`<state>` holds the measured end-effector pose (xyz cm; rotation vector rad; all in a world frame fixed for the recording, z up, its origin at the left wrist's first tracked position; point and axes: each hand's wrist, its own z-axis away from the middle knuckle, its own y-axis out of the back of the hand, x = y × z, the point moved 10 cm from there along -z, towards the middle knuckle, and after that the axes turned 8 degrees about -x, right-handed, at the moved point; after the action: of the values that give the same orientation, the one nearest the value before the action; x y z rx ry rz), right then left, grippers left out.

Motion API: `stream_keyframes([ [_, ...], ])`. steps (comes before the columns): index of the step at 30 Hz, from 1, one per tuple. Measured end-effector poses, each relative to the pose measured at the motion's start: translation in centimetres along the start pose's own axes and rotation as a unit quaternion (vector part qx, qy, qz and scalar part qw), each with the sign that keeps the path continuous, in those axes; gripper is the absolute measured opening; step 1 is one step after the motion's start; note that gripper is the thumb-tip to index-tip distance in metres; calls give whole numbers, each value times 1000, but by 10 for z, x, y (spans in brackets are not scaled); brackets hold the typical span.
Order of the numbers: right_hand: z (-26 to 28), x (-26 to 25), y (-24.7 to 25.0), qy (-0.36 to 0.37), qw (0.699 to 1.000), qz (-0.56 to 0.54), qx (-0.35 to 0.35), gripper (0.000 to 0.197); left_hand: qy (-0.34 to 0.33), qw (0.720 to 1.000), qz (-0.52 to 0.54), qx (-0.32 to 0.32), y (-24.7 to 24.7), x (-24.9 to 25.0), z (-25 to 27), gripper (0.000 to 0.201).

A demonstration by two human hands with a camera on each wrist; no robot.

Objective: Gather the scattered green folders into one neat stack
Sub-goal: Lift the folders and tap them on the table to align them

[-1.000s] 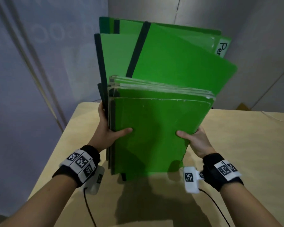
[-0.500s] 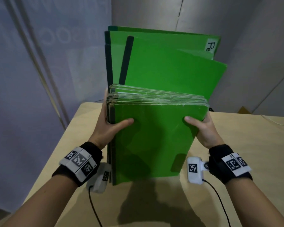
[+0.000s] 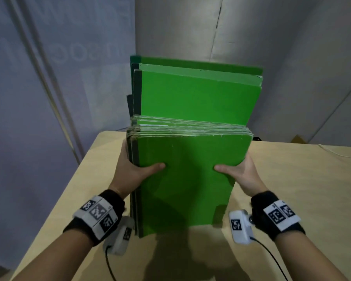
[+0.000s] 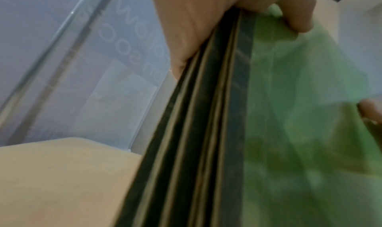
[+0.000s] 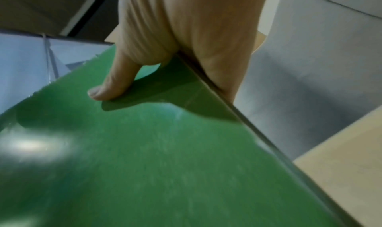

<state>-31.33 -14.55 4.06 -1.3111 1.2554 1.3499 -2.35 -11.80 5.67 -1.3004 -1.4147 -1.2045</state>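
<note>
1. A pale wooden bench [image 3: 292, 179] fills the lower part of the head view; its far left corner sits close to the wall.
2. Behind the bench's far edge rises a grey wall [image 3: 282, 37], with a thin dark seam [image 3: 218, 23] running down it.
3. Along the bench's left edge stands a bluish frosted panel [image 3: 28, 138] bearing faint mirrored lettering [image 3: 73, 51], crossed by slanted metal strips [image 3: 49, 88].
4. A thin pale cable [image 3: 340, 154] lies near the bench's far right corner.
5. A small tan object [image 3: 299, 138] shows just beyond the far edge; what it is cannot be told.
6. Soft light from above casts a dark shadow [image 3: 190, 254] on the bench's near middle.
</note>
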Motion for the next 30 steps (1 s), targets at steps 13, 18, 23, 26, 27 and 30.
stream_keyframes([
  [13, -16, -17, 12, 72, 994, -38, 69, 73, -83, 995, -53, -1, 1, 34, -34, 88],
  [18, -19, -6, 0, 34, 999, -19, 36, 83, -31, 999, 1, -31, -2, 6, -36, 82],
  [23, -25, -38, 4, 31, 999, 19, 37, 121, -29, 998, 54, 0, 5, 25, -44, 121],
  [26, -27, -78, 10, 99, 989, 79, 74, 109, -79, 995, 45, 46, 14, 51, -53, 105],
  [27, -28, -92, 9, 129, 986, 77, 71, 111, -88, 994, 49, 47, 15, 58, -58, 99],
  [30, -31, -118, 6, 181, 978, 81, 72, 113, -100, 992, 48, 52, 14, 76, -67, 85],
])
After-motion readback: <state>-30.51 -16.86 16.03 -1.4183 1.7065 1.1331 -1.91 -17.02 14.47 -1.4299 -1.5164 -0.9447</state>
